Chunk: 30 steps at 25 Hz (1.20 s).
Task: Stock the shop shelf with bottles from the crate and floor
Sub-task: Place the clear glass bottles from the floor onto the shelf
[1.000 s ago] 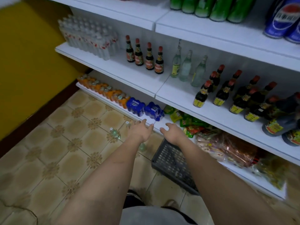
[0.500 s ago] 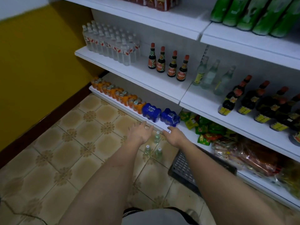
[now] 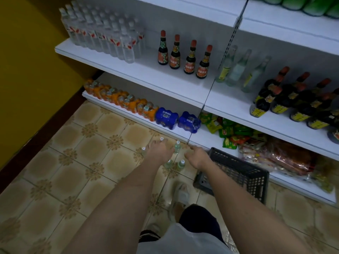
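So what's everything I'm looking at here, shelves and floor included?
Small clear bottles: five visible, white caps, standing on the tiled floor by the hands.
Crate: one, dark plastic, on the floor against the bottom shelf.
Water bottles: one big cluster, clear, middle shelf left.
Sauce bottles: four, dark with red caps, middle shelf.
Glass bottles: three, clear, right of them.
Dark sauce bottles: many, yellow labels, far right.
Orange drink packs: a row, bottom shelf.
Blue packs: two, beside them.
Snack bags: several, green and red, bottom shelf.
Left hand: open, over the bottles.
Right hand: open, beside it.
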### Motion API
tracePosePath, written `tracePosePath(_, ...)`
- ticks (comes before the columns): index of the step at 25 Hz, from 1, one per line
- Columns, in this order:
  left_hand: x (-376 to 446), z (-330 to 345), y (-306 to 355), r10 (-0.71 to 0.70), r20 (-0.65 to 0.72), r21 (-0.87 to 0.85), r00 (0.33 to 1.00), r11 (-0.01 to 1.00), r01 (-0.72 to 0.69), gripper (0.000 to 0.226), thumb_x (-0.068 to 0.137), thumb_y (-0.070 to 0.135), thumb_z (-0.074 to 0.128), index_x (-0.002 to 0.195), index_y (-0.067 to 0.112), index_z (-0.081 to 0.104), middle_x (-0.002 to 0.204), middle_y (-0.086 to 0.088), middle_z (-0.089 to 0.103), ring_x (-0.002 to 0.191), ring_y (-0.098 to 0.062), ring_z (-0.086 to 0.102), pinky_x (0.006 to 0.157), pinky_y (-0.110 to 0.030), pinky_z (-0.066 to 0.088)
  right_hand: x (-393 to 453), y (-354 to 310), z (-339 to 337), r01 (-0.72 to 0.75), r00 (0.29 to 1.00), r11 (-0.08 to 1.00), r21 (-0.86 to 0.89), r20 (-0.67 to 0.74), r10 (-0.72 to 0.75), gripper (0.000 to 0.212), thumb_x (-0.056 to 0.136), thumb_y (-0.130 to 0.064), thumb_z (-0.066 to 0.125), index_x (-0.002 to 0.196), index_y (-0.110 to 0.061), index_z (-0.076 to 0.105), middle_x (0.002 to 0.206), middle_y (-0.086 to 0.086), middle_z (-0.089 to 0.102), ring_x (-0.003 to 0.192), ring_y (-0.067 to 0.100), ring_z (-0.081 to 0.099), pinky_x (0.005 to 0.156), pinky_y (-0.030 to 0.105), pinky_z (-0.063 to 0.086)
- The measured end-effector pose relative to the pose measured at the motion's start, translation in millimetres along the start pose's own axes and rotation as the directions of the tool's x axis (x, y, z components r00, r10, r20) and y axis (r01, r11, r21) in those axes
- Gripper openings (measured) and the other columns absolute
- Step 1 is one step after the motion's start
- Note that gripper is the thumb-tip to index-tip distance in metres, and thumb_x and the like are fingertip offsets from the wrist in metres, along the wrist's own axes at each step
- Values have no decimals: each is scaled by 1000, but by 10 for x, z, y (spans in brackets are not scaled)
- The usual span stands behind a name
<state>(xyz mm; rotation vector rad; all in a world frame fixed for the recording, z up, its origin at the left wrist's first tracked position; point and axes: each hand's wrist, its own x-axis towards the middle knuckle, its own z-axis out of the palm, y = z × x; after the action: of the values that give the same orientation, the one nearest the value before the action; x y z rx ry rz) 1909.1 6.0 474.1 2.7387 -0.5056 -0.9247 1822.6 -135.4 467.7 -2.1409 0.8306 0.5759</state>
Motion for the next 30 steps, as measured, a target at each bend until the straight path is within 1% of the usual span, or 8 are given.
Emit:
tracePosePath(3,330,130,1,-33,78,-28,996,999,35,62,91,47,45,148,26,31,142,-10,49,130,-29,44,106,-45,38,370,128,100,-67,996,998,12,53,66,58,95,-30,54,146,-7,38,145,17,46,130,32,48,104,35,42)
tracePosePath(10,1260,539,32,-123,239,-142,963,977,160,60,90,36,56,144,20,35,142,-12,49,128,-31,49,102,-42,44,1254,336,431,-135,978,989,59,168,124,22,92,-19,54,112,-8,57,108,13,63,100,34,61,74,34,47)
tracePosePath(13,1620,886,-20,-156,289,-178,945,961,213,53,90,26,60,139,16,42,136,-12,54,124,-30,52,97,-35,44,1623,603,722,-211,948,977,13,246,202,7,92,-19,53,87,-15,57,87,5,59,92,31,58,78,37,48)
tracePosePath(16,2071,1481,-285,-233,338,-191,912,932,309,54,86,24,63,136,18,44,132,-11,57,119,-30,56,97,-38,49,2086,971,1108,-332,929,940,85,200,310,28,92,-14,55,119,-9,59,118,11,61,106,29,60,75,28,44)
tracePosePath(23,3243,3262,-1145,-318,311,-239,896,886,397,76,77,16,77,142,16,37,134,-13,55,121,-33,54,97,-40,49,3495,2143,2338,-501,863,822,272,94,496,65,87,-14,65,144,-17,33,133,13,56,114,32,60,75,34,49)
tracePosePath(26,3632,3919,-1360,-257,222,-353,941,878,323,79,72,19,82,140,20,41,132,-10,54,118,-31,56,96,-39,49,3925,2583,2841,-400,908,866,300,-1,419,76,81,-20,74,146,-26,33,143,9,48,125,29,52,92,35,48)
tracePosePath(28,3785,4223,-1425,-204,98,-445,974,866,226,72,72,22,82,135,23,47,131,-4,55,115,-25,57,95,-35,48,4097,2772,3074,-275,945,901,336,-77,317,73,79,-20,75,142,-28,39,141,4,49,124,24,53,95,29,46)
tracePosePath(30,3853,4387,-1454,-176,-20,-489,984,860,144,63,75,22,79,131,24,52,130,-2,56,115,-22,56,92,-28,44,4181,2871,3228,-149,965,922,356,-150,214,69,78,-25,75,139,-29,43,140,0,49,120,23,56,100,35,48)
